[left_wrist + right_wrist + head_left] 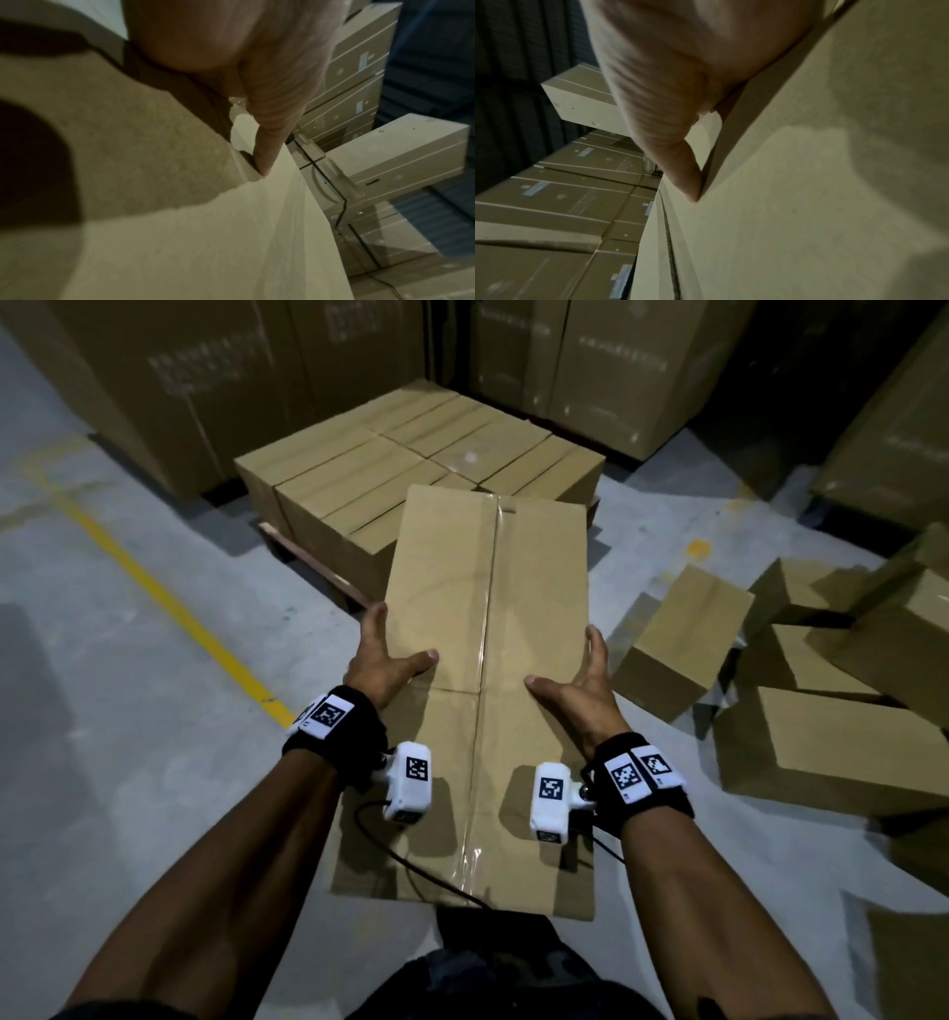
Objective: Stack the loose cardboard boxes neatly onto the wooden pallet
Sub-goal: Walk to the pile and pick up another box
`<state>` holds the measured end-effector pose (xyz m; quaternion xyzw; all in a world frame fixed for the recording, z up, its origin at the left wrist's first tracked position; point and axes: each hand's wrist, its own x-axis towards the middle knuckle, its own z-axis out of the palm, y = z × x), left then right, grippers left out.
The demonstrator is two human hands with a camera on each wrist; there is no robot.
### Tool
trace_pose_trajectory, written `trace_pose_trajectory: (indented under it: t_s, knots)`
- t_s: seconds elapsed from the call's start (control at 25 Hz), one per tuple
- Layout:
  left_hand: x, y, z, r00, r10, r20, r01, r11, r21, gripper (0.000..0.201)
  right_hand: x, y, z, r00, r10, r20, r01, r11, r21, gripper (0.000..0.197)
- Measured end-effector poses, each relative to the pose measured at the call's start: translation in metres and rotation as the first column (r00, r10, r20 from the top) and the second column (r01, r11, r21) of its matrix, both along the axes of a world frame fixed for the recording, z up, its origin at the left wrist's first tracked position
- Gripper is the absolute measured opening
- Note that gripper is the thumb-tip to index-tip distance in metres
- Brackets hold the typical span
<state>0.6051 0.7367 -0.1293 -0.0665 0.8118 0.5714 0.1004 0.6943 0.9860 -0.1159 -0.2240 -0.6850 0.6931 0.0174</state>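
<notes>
From above, the left hand (382, 660) and right hand (580, 683) clasp the 2 long sides of a long cardboard box (488, 660), thumbs spread on top, its far end over the stacked boxes (411, 454) on the wooden pallet (313, 564); loose boxes (683, 639) lie right; each wrist view shows a thumb (267, 150) pressed flat on cardboard (808, 203).
</notes>
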Motion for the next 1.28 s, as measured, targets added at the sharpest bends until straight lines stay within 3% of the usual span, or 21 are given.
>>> trace_pose_trajectory:
  t_s: [0.2, 0.68, 0.88, 1.08, 1.28]
  knots:
    - [-0.118, 0.018, 0.016, 0.999, -0.045, -0.007, 0.045, 0.998, -0.043, 0.098, -0.112, 0.013, 0.006, 0.998, -0.040, 0.057, 0.038, 0.999, 0.025, 0.107]
    - [-0.335, 0.052, 0.002, 0.980, -0.194, 0.043, 0.196, 0.979, -0.055, 0.096, -0.291, 0.028, -0.009, 0.976, -0.177, 0.128, 0.165, 0.981, 0.100, 0.106]
    - [-0.454, 0.059, -0.011, 0.934, -0.340, 0.110, 0.349, 0.934, -0.079, 0.096, -0.387, 0.016, -0.020, 0.939, -0.290, 0.185, 0.269, 0.954, 0.130, 0.105]
    - [-0.542, 0.066, -0.021, 0.900, -0.405, 0.162, 0.417, 0.908, -0.049, 0.100, -0.458, 0.006, -0.023, 0.904, -0.362, 0.227, 0.340, 0.931, 0.131, 0.106]
    - [-0.596, 0.077, -0.039, 0.884, -0.414, 0.217, 0.435, 0.899, -0.055, 0.097, -0.507, 0.013, -0.036, 0.887, -0.376, 0.267, 0.351, 0.926, 0.139, 0.104]
